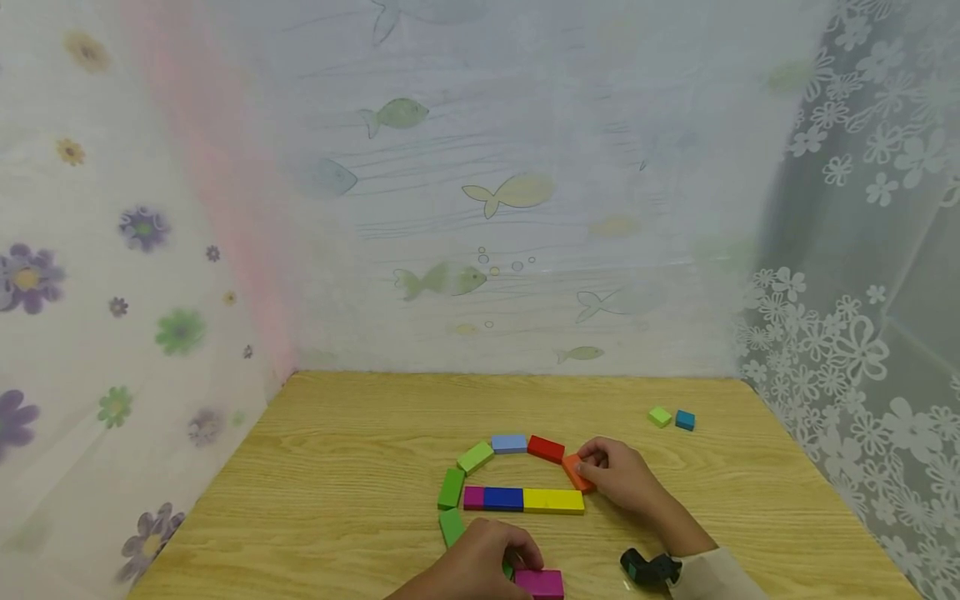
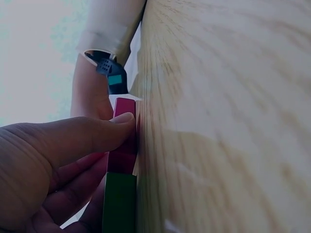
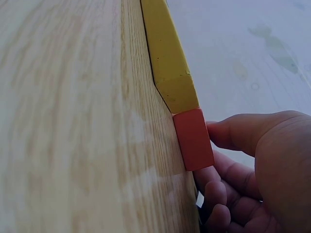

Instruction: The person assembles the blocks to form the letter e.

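Note:
Several coloured blocks form a curve on the wooden table. An orange block (image 1: pixel 576 472) at the curve's right end is pinched by my right hand (image 1: pixel 624 475), beside a red block (image 1: pixel 546 448). At the near end my left hand (image 1: pixel 480 560) pinches a magenta block (image 1: pixel 540 582) between thumb and fingers; a green block (image 2: pixel 119 201) touches it in the left wrist view. Inside the curve lies a straight row: a small purple block (image 1: pixel 474 498), a dark blue block (image 1: pixel 503 499) and a yellow block (image 1: pixel 553 501). My left hand partly hides the green blocks (image 1: pixel 452 528) nearby.
A small lime block (image 1: pixel 659 417) and a small blue block (image 1: pixel 685 420) lie at the table's back right. Patterned curtains (image 1: pixel 517 208) stand behind the wooden table (image 1: pixel 352 450) and at both sides. A black device (image 1: pixel 649 568) sits at my right wrist.

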Demonstrator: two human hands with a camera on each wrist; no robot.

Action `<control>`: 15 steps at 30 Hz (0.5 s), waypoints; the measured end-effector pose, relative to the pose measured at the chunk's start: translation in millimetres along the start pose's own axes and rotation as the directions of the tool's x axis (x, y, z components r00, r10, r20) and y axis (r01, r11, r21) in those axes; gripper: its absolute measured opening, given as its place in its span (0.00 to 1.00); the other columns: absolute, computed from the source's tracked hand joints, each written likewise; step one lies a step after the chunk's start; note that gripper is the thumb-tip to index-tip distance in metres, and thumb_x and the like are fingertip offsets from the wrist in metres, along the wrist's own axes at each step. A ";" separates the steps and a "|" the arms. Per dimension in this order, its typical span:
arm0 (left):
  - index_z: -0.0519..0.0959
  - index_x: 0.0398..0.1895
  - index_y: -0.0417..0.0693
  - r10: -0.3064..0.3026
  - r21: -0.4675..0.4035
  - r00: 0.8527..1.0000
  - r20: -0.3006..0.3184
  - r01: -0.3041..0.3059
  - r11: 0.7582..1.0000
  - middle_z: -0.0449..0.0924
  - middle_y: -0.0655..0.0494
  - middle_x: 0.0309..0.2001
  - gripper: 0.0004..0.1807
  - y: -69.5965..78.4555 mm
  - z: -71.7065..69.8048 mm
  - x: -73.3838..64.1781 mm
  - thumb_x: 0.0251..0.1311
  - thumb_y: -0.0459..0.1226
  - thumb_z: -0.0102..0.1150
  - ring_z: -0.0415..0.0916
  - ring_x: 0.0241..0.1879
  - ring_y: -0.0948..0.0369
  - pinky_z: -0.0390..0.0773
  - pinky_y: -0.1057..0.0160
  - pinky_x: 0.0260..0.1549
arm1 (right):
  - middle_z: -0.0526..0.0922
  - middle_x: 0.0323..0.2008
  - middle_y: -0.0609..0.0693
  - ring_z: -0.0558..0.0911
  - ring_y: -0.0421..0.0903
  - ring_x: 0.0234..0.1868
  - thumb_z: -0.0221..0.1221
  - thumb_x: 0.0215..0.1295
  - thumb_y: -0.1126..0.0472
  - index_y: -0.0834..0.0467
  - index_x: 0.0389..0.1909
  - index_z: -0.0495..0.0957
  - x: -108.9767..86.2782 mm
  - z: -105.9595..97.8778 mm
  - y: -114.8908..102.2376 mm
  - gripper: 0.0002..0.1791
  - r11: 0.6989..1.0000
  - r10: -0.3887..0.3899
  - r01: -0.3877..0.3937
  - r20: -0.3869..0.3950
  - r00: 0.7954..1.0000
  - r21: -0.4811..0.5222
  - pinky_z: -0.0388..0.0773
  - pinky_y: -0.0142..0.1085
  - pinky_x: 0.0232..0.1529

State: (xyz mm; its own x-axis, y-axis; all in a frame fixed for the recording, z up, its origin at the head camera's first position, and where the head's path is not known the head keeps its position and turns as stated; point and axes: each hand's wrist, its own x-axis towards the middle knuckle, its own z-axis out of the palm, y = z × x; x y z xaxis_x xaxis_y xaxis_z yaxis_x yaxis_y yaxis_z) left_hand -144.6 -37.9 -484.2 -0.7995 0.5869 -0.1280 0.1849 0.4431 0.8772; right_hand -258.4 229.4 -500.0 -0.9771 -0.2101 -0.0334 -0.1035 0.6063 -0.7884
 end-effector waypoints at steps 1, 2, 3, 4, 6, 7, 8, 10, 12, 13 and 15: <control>0.88 0.36 0.56 -0.003 0.000 1.000 0.000 0.003 1.000 0.85 0.71 0.32 0.11 0.2 -0.2 -0.2 0.52 0.35 0.79 0.79 0.34 0.72 0.78 0.72 0.36 | 0.81 0.34 0.47 0.75 0.46 0.35 0.66 0.70 0.59 0.54 0.46 0.83 0.2 0.1 0.2 0.08 1.000 -0.001 0.001 -0.001 1.000 -0.002 0.74 0.35 0.35; 0.88 0.36 0.56 -0.005 -0.001 1.000 -0.001 0.005 1.000 0.85 0.71 0.32 0.11 0.3 -0.3 -0.3 0.52 0.35 0.79 0.79 0.34 0.72 0.78 0.72 0.36 | 0.81 0.34 0.47 0.75 0.46 0.35 0.66 0.70 0.59 0.54 0.46 0.83 0.4 0.1 0.4 0.08 1.000 -0.002 0.002 -0.002 1.000 -0.004 0.74 0.36 0.36; 0.89 0.36 0.56 -0.007 -0.002 1.000 -0.001 0.007 1.000 0.85 0.71 0.32 0.11 0.3 -0.5 -0.4 0.52 0.35 0.79 0.79 0.34 0.72 0.78 0.71 0.36 | 0.81 0.34 0.47 0.76 0.45 0.35 0.66 0.69 0.59 0.54 0.46 0.83 0.5 0.2 0.6 0.08 1.000 -0.003 0.003 -0.003 1.000 -0.004 0.74 0.36 0.36; 0.88 0.36 0.56 -0.007 -0.002 1.000 -0.002 0.007 1.000 0.85 0.71 0.32 0.11 0.3 -0.7 -0.5 0.51 0.34 0.79 0.79 0.34 0.72 0.78 0.72 0.36 | 0.81 0.35 0.47 0.76 0.45 0.36 0.66 0.69 0.59 0.55 0.46 0.83 0.7 0.3 0.8 0.08 1.000 -0.004 0.004 -0.003 1.000 -0.006 0.75 0.36 0.37; 0.88 0.36 0.56 -0.007 -0.003 1.000 -0.003 0.007 1.000 0.85 0.70 0.32 0.11 0.1 -0.9 -0.6 0.51 0.34 0.80 0.79 0.33 0.72 0.78 0.71 0.36 | 0.81 0.35 0.47 0.76 0.45 0.36 0.66 0.69 0.59 0.55 0.46 0.83 0.9 0.4 1.1 0.08 1.000 -0.002 0.002 -0.005 1.000 -0.006 0.75 0.36 0.37; 0.88 0.36 0.56 -0.006 -0.004 1.000 -0.004 0.006 1.000 0.85 0.70 0.32 0.11 -0.1 -1.0 -0.6 0.51 0.34 0.80 0.79 0.33 0.72 0.78 0.71 0.36 | 0.81 0.35 0.47 0.76 0.45 0.36 0.66 0.69 0.59 0.55 0.46 0.83 1.0 0.5 1.1 0.08 1.000 -0.002 0.002 -0.005 1.000 -0.007 0.75 0.36 0.37; 0.88 0.36 0.56 -0.005 -0.003 1.000 -0.004 0.005 1.000 0.85 0.70 0.32 0.11 -0.2 -1.0 -0.6 0.51 0.34 0.80 0.79 0.33 0.72 0.78 0.71 0.36 | 0.81 0.35 0.47 0.76 0.45 0.36 0.66 0.69 0.59 0.55 0.46 0.83 1.2 0.6 1.3 0.08 1.000 -0.001 0.001 -0.006 1.000 -0.008 0.75 0.36 0.37; 0.88 0.36 0.56 -0.005 -0.003 1.000 -0.004 0.005 1.000 0.85 0.70 0.32 0.11 -0.6 -1.0 -0.4 0.51 0.34 0.80 0.79 0.33 0.72 0.78 0.71 0.35 | 0.81 0.35 0.47 0.76 0.45 0.35 0.67 0.69 0.59 0.55 0.46 0.83 1.2 0.7 1.2 0.08 1.000 0.002 -0.002 -0.007 1.000 -0.010 0.75 0.36 0.37; 0.88 0.36 0.56 -0.006 -0.004 1.000 -0.004 0.006 1.000 0.85 0.70 0.31 0.11 -1.2 -0.9 -0.2 0.51 0.34 0.80 0.79 0.33 0.72 0.78 0.71 0.35 | 0.81 0.34 0.47 0.76 0.45 0.35 0.67 0.69 0.59 0.55 0.46 0.83 1.3 0.9 1.1 0.08 1.000 0.003 -0.004 -0.009 1.000 -0.013 0.74 0.36 0.37; 0.88 0.36 0.56 -0.005 -0.004 1.000 -0.004 0.005 1.000 0.85 0.70 0.31 0.11 -1.5 -0.8 0.0 0.51 0.34 0.80 0.79 0.33 0.72 0.78 0.71 0.35 | 0.80 0.34 0.47 0.75 0.45 0.35 0.67 0.69 0.59 0.55 0.46 0.83 1.3 0.9 1.0 0.08 1.000 0.004 -0.005 -0.010 1.000 -0.013 0.74 0.36 0.37; 0.88 0.36 0.56 -0.003 -0.003 1.000 -0.002 0.003 1.000 0.85 0.70 0.31 0.11 -2.1 -0.9 0.4 0.51 0.34 0.80 0.79 0.33 0.72 0.78 0.71 0.35 | 0.80 0.34 0.47 0.75 0.45 0.35 0.67 0.69 0.59 0.55 0.46 0.83 1.0 0.9 0.5 0.08 1.000 0.005 -0.005 -0.011 1.000 -0.013 0.74 0.36 0.37</control>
State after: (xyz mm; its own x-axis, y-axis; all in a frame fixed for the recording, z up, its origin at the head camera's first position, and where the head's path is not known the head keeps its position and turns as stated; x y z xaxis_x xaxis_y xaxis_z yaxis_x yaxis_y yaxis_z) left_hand -145.8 -39.1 -485.7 -0.8015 0.5838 -0.1296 0.1807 0.4430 0.8781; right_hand -259.3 228.9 -501.0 -0.9796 -0.1987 -0.0309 -0.1006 0.6172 -0.7803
